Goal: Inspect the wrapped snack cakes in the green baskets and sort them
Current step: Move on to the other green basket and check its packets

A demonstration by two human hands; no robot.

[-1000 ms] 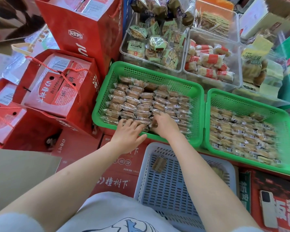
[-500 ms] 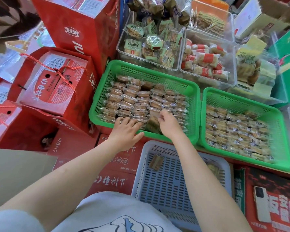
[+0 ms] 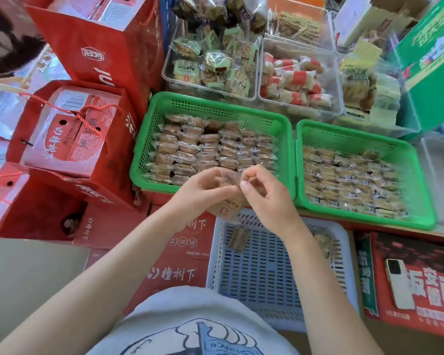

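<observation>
Two green baskets sit side by side, the left basket (image 3: 289, 139) and the right basket (image 3: 420, 180), each filled with rows of clear-wrapped brown snack cakes (image 3: 205, 147). My left hand (image 3: 203, 193) and my right hand (image 3: 264, 193) are raised together over the near rim of the left basket. Between them they pinch one wrapped snack cake (image 3: 228, 179); its wrapper hangs down between the hands and is blurred. Below the hands lies a pale blue-grey basket (image 3: 262, 272) with one wrapped cake (image 3: 237, 239) on its floor and another partly hidden by my right forearm.
Red gift boxes (image 3: 69, 139) are stacked at the left. Clear tubs of other wrapped snacks (image 3: 213, 65) stand behind the green baskets. A white phone (image 3: 399, 283) lies on a red box at the right. A green carton (image 3: 431, 62) stands at the far right.
Both hands have come up off the left basket's front rows. They now hold one wrapped cake between them, above the basket's near rim.
</observation>
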